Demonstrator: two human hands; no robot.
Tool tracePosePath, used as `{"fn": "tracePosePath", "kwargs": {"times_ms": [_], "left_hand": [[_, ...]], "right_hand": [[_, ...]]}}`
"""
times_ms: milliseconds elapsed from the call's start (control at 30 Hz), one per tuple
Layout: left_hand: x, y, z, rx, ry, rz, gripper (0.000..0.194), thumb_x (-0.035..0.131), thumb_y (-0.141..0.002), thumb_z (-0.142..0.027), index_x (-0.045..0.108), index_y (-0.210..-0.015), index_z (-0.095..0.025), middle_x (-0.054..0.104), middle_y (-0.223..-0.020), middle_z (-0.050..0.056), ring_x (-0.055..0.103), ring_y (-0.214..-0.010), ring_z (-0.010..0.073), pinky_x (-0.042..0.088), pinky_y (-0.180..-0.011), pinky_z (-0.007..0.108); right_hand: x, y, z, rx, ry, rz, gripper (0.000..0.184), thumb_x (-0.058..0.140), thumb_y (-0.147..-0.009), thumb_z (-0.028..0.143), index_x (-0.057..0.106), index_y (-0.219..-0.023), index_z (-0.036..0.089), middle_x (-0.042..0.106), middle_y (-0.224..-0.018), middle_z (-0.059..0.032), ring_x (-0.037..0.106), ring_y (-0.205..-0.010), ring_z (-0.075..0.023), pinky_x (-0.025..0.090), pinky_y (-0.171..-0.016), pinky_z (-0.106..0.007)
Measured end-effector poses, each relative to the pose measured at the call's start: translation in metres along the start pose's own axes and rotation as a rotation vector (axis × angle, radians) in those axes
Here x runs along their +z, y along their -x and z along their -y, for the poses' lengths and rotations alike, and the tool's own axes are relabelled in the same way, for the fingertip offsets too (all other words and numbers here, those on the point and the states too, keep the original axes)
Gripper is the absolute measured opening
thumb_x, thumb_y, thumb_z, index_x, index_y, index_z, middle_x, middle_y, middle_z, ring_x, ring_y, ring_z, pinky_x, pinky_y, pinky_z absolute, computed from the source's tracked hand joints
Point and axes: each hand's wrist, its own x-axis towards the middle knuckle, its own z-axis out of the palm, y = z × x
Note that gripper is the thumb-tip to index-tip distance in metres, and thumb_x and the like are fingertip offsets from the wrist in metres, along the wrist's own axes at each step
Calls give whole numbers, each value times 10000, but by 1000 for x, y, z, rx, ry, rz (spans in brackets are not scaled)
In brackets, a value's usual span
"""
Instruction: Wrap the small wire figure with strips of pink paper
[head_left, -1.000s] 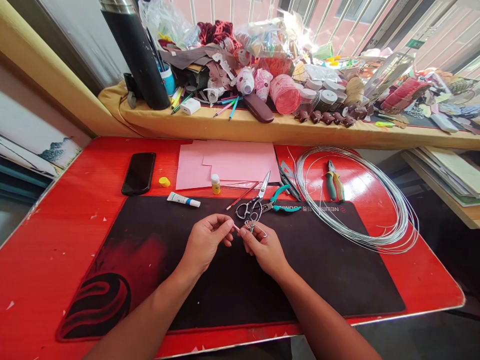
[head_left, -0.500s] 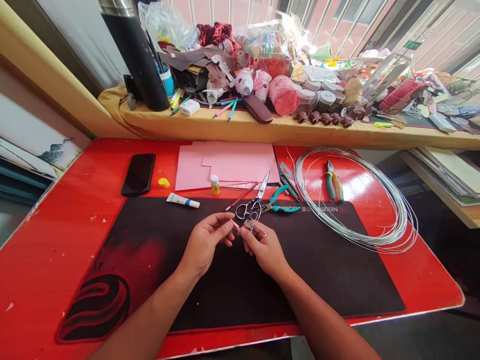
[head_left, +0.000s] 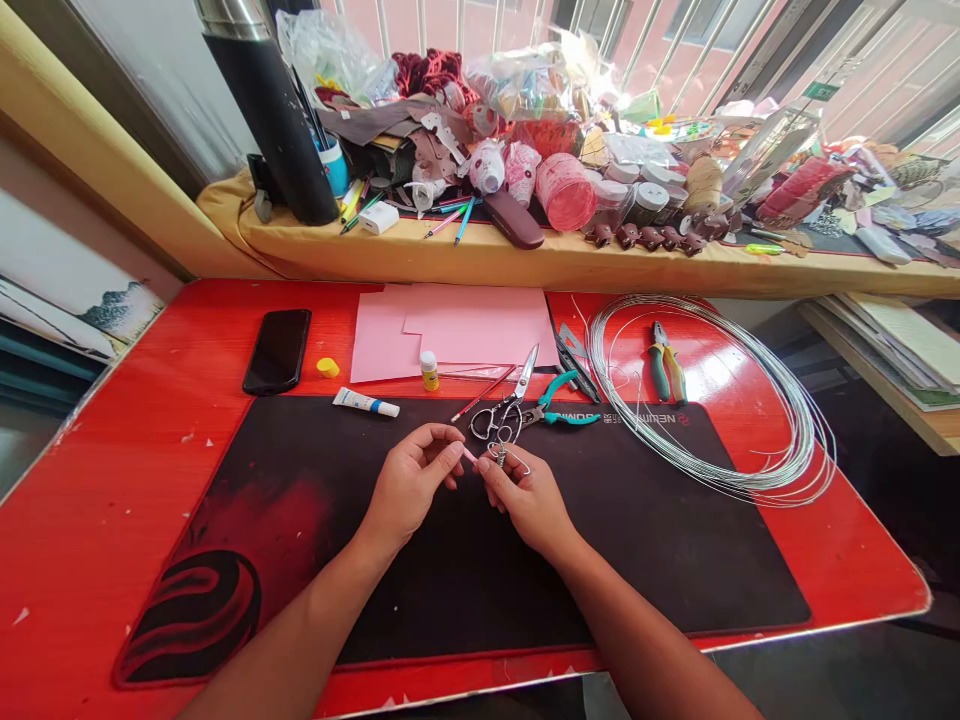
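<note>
My left hand [head_left: 411, 480] is closed, its thumb and forefinger pinching one end of a thin pink strip [head_left: 469, 456]. On the other side my right hand [head_left: 526, 492] is closed on a small bent wire piece [head_left: 517, 458] with a coiled part and loops; the strip's other end meets its fingertips. Both hands hover over the black desk mat [head_left: 480, 590]. Just beyond them lie scissors [head_left: 513, 400] and teal-handled pliers [head_left: 559, 408]. Fingers partly hide where strip and wire meet, so I cannot tell whether they are joined.
Pink paper sheets [head_left: 480, 325], a small yellow bottle [head_left: 429, 371], a white tube [head_left: 365, 402] and a phone [head_left: 277, 350] lie on the red table. A large wire coil [head_left: 806, 430] is at right, around green-yellow pliers [head_left: 666, 366]. A crowded ledge [head_left: 420, 250] runs behind.
My hands stay almost in place, with the pink strip and the wire piece shifting very slightly left. Nothing was picked up or let go.
</note>
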Motion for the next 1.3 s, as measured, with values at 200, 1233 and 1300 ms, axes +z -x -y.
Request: {"fn": "tracePosePath", "kwargs": {"times_ms": [200, 1233, 1300], "left_hand": [[2, -1, 1, -15, 2, -12, 274, 802, -842, -409, 712, -950, -175, 726, -781, 19, 640, -641, 145, 544, -578, 263], [8, 0, -2, -99, 32, 111, 267, 775, -827, -422, 732, -934, -181, 679, -786, 19, 603, -679, 154, 502, -587, 256], [8, 0, -3, -111, 50, 125, 242, 779, -824, -407, 734, -897, -181, 674, -763, 17, 596, -673, 151, 499, -593, 255]], "right_hand": [[1, -1, 2, 3, 15, -6, 361, 637, -989, 532, 609, -815, 216, 526, -590, 41, 459, -543, -145, 364, -546, -274], [0, -2, 1, -19, -14, 27, 389, 643, -995, 549, 620, -811, 208, 533, -602, 37, 455, -534, -136, 362, -531, -267], [0, -1, 1, -14, -20, 34, 383, 645, -995, 545, 624, -817, 206, 534, -605, 37, 453, -536, -135, 361, -532, -267]]}}
